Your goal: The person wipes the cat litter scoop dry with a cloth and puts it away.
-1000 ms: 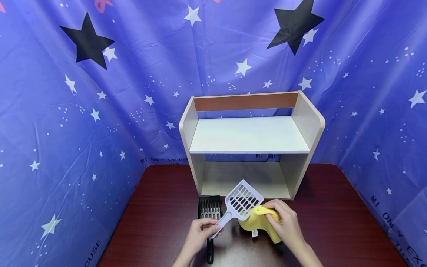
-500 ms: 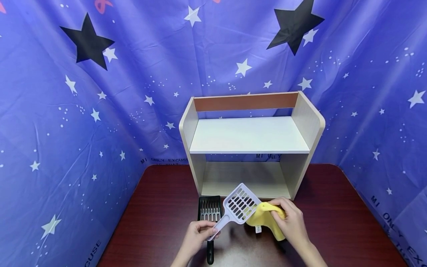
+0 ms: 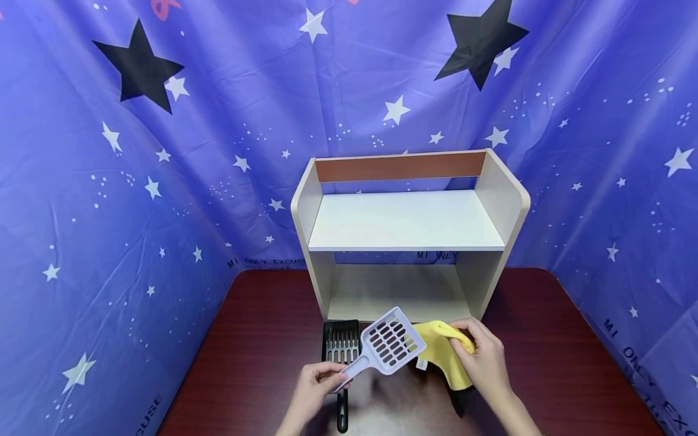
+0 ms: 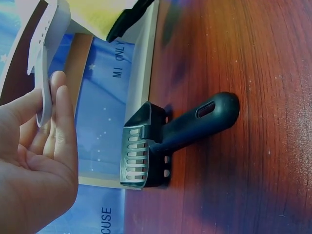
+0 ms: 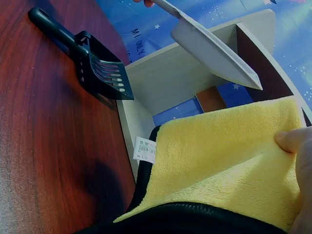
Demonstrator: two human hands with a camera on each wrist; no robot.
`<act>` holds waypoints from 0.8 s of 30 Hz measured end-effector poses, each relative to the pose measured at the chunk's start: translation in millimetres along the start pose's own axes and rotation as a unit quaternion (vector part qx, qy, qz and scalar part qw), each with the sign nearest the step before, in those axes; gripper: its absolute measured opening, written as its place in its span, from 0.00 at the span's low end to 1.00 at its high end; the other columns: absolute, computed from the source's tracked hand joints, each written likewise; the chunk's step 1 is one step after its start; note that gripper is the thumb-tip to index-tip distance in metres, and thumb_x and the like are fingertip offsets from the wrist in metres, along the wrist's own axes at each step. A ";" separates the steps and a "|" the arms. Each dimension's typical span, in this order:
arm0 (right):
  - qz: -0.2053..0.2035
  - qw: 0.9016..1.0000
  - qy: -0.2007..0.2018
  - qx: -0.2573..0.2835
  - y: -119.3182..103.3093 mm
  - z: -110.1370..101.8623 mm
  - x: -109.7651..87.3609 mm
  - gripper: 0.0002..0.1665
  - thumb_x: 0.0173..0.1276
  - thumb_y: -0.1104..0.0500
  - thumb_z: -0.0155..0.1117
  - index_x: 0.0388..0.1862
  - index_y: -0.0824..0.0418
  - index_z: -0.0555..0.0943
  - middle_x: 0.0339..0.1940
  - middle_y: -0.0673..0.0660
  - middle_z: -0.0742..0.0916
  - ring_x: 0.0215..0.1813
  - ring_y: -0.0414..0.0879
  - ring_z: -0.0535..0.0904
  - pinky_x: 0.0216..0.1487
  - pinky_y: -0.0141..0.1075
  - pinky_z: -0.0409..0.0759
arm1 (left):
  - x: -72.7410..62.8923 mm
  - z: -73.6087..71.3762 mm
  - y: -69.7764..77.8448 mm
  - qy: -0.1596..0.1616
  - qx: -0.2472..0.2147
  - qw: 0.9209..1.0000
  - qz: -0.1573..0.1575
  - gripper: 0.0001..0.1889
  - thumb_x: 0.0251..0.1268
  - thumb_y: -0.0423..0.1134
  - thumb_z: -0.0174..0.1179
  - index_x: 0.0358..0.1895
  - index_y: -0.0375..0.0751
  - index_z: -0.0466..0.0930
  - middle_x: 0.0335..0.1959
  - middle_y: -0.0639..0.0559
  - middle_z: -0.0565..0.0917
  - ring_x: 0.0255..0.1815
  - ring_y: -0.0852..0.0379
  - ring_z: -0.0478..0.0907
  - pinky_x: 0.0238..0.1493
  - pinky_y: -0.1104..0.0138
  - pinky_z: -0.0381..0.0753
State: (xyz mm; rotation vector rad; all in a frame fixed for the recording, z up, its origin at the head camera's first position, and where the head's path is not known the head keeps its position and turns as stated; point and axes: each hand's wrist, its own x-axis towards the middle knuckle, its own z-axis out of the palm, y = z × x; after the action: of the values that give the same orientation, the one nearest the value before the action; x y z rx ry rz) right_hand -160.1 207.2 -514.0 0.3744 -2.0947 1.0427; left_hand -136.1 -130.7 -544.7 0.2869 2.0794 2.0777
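Note:
My left hand [image 3: 315, 390] pinches the handle of a white slotted litter scoop [image 3: 389, 345], which is held up above the table with its head toward the upper right. In my right hand [image 3: 484, 357] is a yellow cloth [image 3: 444, 351], pinched at its upper edge and hanging down. The right wrist view shows the cloth's dark border and a white tag [image 5: 145, 149]. In the head view the cloth is close to the scoop's right edge; whether they touch I cannot tell. A black slotted litter scoop [image 4: 141, 151] rests on the table, below and beside my left hand.
A two-tier shelf unit [image 3: 406, 221] with a white upper board stands at the back of the dark red wooden table [image 3: 262, 351]. Blue star-patterned curtains [image 3: 245, 121] hang behind and at both sides.
The white litter scoop has shifted slightly down and left with my left hand. My right hand has drawn the yellow cloth to the right, off the scoop's slotted head. The black scoop has stayed put.

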 end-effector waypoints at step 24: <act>0.040 0.982 -0.159 0.094 -14.3 4.2 -0.9 0.18 0.57 0.71 0.72 0.42 0.53 0.83 0.37 0.51 0.89 0.37 0.28 0.78 0.34 0.20 0.76 | -0.2 0.3 3.4 0.082 0.084 0.993 -0.013 0.09 0.60 0.29 0.67 0.41 0.26 0.86 0.33 0.33 0.89 0.27 0.65 0.85 0.34 0.68 0.89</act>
State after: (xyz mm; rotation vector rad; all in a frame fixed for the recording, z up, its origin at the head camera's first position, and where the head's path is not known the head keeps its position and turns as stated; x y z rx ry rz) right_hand -153.8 195.0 -508.3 0.5872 -2.3143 1.3037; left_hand -135.8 -130.4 -541.3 0.1144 2.3458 1.9741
